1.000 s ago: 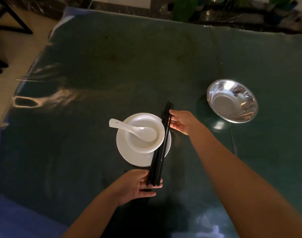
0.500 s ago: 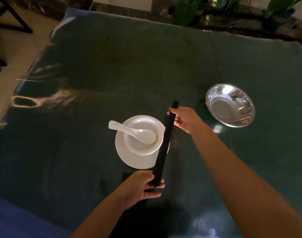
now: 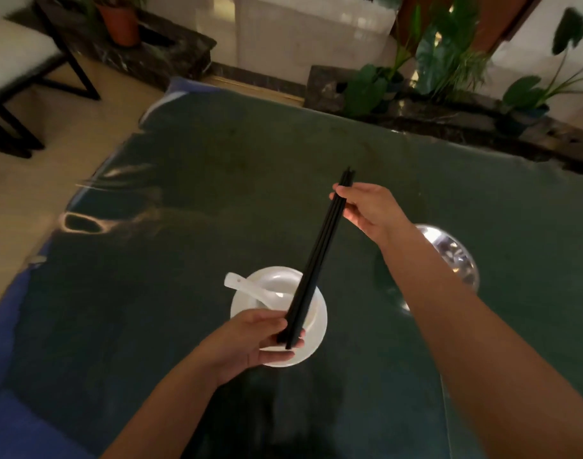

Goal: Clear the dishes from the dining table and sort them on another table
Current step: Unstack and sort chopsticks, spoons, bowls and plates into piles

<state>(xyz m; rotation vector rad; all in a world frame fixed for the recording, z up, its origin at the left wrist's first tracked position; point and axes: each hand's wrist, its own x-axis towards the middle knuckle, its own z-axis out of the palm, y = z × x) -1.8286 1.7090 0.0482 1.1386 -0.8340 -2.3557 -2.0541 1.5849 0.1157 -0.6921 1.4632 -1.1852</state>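
Both hands grasp black chopsticks [image 3: 320, 256]: left hand [image 3: 250, 342] pinching the near end, right hand [image 3: 369, 210] the far end. Dark green table [image 3: 184, 210]; plants [image 3: 449, 61] at 1 o'clock, chair [image 3: 15, 61] at 10 o'clock.

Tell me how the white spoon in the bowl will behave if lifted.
The spoon looks like glossy ceramic, so probably stiff, slippery and chippable. It leans on the bowl rim, handle overhanging, so a nudge may tip it out.
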